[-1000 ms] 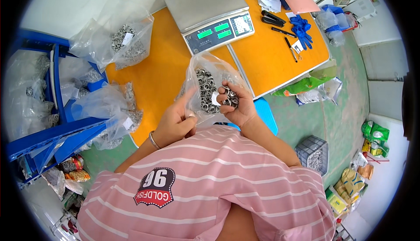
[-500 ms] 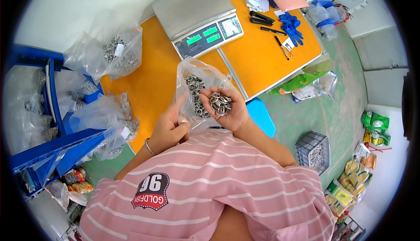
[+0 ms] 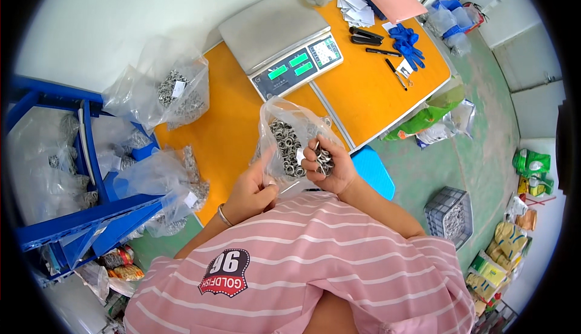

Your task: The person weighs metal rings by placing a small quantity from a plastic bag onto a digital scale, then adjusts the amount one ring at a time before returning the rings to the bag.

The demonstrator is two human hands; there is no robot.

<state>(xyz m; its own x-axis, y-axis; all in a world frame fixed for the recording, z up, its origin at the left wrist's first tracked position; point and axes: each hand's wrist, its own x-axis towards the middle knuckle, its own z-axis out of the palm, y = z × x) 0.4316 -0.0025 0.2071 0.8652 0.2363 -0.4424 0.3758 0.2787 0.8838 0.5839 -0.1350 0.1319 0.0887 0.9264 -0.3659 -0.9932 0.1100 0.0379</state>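
A clear plastic bag (image 3: 271, 105) stands in front of me with its mouth spread and many silvery metal rings (image 3: 283, 137) inside. My left hand (image 3: 253, 193) is closed on the near left edge of the bag. Against the right side of the bag mouth, my right hand (image 3: 340, 173) curls its fingers around a handful of similar metal rings (image 3: 324, 163). A small white slip (image 3: 300, 156) shows among the rings by the right fingertips. The fingers partly hide the handful.
Past the bag, a scale (image 3: 275, 25) with lit green displays stands on the orange table (image 3: 227, 98). A stapler (image 3: 365, 36), pens and blue gloves (image 3: 408, 44) lie at the right. More filled bags (image 3: 181, 101) and a blue rack (image 3: 85, 207) are left; a grey crate (image 3: 449, 218) sits on the floor.
My right fingers have curled from an open, cupped palm to closed around the metal rings. My left hand keeps its hold on the bag. The whole view has shifted slightly.
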